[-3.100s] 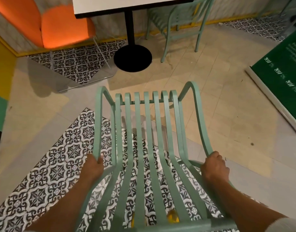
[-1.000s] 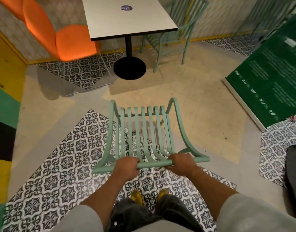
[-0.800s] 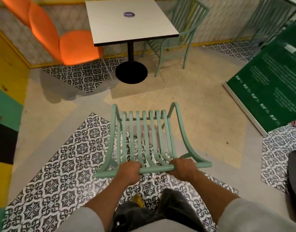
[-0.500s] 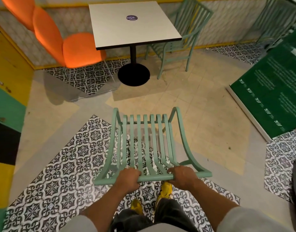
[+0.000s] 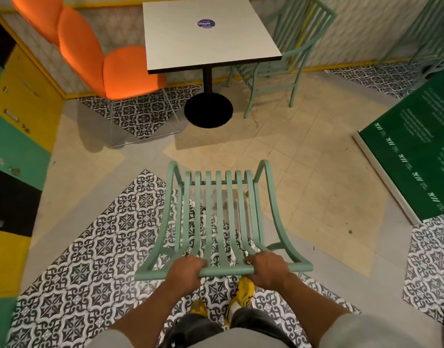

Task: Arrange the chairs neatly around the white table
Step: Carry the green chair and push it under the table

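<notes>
A mint-green slatted chair [image 5: 222, 217] stands on the floor in front of me, its seat facing the white table [image 5: 206, 33]. My left hand [image 5: 184, 272] and my right hand [image 5: 267, 268] both grip the top rail of its backrest. The square table on a black pedestal base [image 5: 208, 110] stands at the far wall. An orange padded chair [image 5: 110, 59] sits at its left side. A second mint-green chair [image 5: 283, 64] is at its right, turned at an angle.
Yellow, green and black cabinets [image 5: 12, 136] line the left wall. A green signboard [image 5: 416, 151] leans at the right. More green chair frames [image 5: 431, 33] stand in the far right corner. My yellow shoes [image 5: 243, 295] are just behind the chair.
My hands went from the chair's armrests to the backrest's top rail. Since then the view has shifted a little and the table appears slightly closer.
</notes>
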The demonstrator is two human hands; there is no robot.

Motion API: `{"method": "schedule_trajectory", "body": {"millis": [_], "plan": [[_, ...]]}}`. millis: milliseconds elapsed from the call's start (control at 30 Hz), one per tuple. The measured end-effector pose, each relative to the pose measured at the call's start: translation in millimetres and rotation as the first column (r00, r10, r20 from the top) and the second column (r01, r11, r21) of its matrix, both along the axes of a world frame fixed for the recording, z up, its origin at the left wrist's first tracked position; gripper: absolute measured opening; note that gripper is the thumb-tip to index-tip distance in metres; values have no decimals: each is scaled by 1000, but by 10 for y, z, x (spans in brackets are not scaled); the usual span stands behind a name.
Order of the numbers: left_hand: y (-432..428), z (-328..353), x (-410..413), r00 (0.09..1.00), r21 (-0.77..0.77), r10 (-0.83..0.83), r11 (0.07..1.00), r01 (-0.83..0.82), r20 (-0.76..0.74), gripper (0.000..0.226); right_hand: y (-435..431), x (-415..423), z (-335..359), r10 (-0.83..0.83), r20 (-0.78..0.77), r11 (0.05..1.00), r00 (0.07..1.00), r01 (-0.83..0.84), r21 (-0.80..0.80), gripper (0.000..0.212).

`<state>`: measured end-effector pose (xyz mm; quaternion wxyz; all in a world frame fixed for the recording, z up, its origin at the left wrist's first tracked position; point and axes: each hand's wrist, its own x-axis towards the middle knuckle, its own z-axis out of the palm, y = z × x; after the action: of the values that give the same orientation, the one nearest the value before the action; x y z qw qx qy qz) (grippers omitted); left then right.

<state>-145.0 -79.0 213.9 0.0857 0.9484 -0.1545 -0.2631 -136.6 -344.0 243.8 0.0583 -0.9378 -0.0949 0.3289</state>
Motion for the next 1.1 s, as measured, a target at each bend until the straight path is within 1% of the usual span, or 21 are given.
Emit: {"method": "schedule_trajectory", "body": {"millis": [133,267,467,567,700,833,933,1000,1100], "plan": [[-93,9,100,1000,-11,20,1000,-20,-9,33,-107,126,-20,8,20,1000,1000,-8,-3,49],[-139,42,266,999,-7,37,999,-37,-20,43,-167,306,-32,9,31,1000,999,-10,12,49],[-216,104,591,996,15,82,996,-83,21,32,-200,659,-45,44,61,999,997,-44,7,43],[-250,135,756,991,20,129,991,-129,22,35,-205,832,-43,53,69,999,996,-54,9,41],[-266,154,961,989,42,141,989,-142,35,42,-204,1059,-40,71,55,997,996,-71,3,42],[-244,164,1223,992,29,126,992,-126,18,34,-204,1303,-17,70,27,998,997,-70,-4,49],[-233,165,1438,993,18,116,993,-115,-17,36,-210,1510,2,72,19,997,997,-72,-13,52],[-210,158,1624,995,22,89,996,-89,-41,36,-187,1649,13,51,19,999,999,-51,-16,52],[-213,126,1937,996,16,61,998,-60,-62,40,-179,1906,46,36,16,999,999,-35,-38,47]]}}
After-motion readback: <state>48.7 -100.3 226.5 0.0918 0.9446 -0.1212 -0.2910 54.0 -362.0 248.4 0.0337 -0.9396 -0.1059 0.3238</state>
